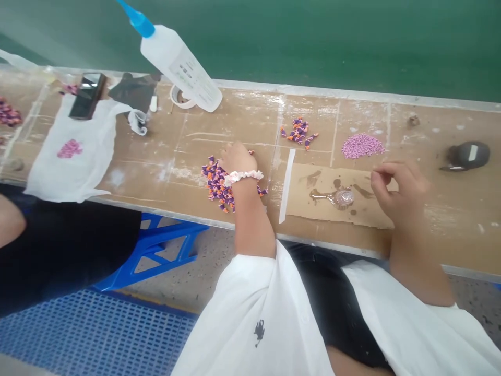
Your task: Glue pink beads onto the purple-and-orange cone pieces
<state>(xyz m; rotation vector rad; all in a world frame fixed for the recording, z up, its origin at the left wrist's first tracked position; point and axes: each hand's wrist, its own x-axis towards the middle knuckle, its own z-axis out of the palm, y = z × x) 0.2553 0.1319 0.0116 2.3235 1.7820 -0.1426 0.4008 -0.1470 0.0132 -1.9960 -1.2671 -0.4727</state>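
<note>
My left hand [239, 158] reaches down at a pile of small purple-and-orange pieces [217, 183], a white-pink band around its wrist. Its back faces me and hides most of the fingers, so whether it grips a piece is unclear. Thumb and index finger meet in a pinch on my right hand [403, 188], by the right end of a brown cardboard sheet [305, 209]; anything between the tips is too small to make out. A clear, shiny blob of what looks like glue [344, 197] lies on the cardboard. Beyond it is a heap of small pink pieces [362, 146].
Farther back sit a smaller purple-and-orange pile [298, 131], a white bottle with a blue nozzle [183, 68] and a tape roll [182, 98]. A phone [88, 95] rests on a white bag [74, 172] at left; a black object [469, 155] is at right. Someone's dark-clothed leg [70, 235] is beside me.
</note>
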